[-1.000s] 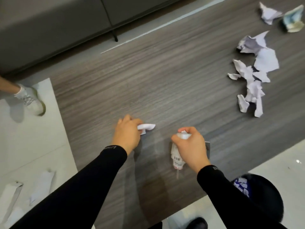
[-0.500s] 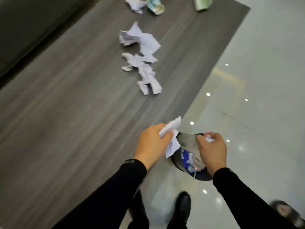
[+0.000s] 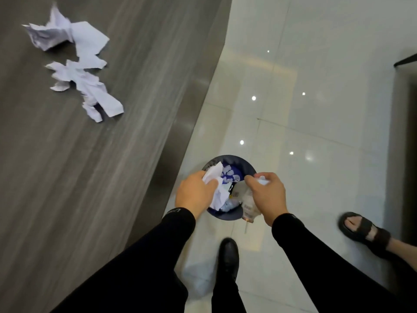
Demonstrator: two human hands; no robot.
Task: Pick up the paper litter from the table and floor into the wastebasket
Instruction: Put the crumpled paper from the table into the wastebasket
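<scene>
Glossy white floor tiles [image 3: 316,123] fill the right of the view, with a grey wood-grain table [image 3: 90,177] running up the left. Down at six o'clock, both hands are over the round dark-blue wastebasket [image 3: 228,216], which stands on the floor just beside the table's edge. The left hand [image 3: 195,192] is clenched around a crumpled white paper sheet [image 3: 215,186], and that sheet hangs straight down past the rim, its long axis vertical, lower end already inside. The right hand [image 3: 268,195] is closed on a pale printed wrapper [image 3: 248,203], dangling over the rim at the basket's four o'clock side. So both loads sit directly above the mouth; letting go looks like all that's needed, though the wrapper might catch the rim. Inside the basket, white scraps lie on a blue liner. Still to collect: a cluster of torn white paper scraps [image 3: 76,66] up at ten o'clock on the table, well apart from the hands, left hand nearer. A sandalled foot [image 3: 365,229] stands at four o'clock.
</scene>
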